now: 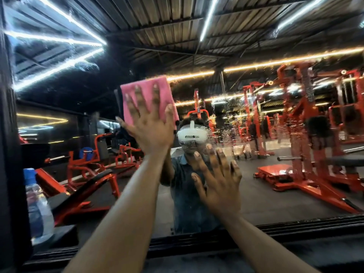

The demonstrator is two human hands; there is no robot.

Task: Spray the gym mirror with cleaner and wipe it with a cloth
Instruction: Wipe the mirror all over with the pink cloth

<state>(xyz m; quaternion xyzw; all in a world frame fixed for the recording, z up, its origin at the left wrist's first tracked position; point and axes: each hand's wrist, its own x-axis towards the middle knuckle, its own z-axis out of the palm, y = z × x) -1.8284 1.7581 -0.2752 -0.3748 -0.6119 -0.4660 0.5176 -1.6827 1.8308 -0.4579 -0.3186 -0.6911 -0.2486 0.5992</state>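
Observation:
The gym mirror (pixel 256 196) fills the view and reflects orange machines. Spray droplets speckle its right half (pixel 248 123). My left hand (pixel 149 131) is raised and presses a folded pink cloth (pixel 145 95) flat against the glass, fingers straight and spread over the cloth. My right hand (pixel 218 184) lies flat on the glass lower down and to the right, fingers spread and holding nothing. A clear plastic bottle with a blue cap (pixel 37 203) stands at the lower left beside the mirror's edge, away from both hands.
A black ribbed frame (pixel 295 227) runs along the mirror's bottom edge, with a dark ledge below it. A dark upright (pixel 7 154) borders the mirror on the left. A few droplets also sit at the upper left of the glass (pixel 86 66).

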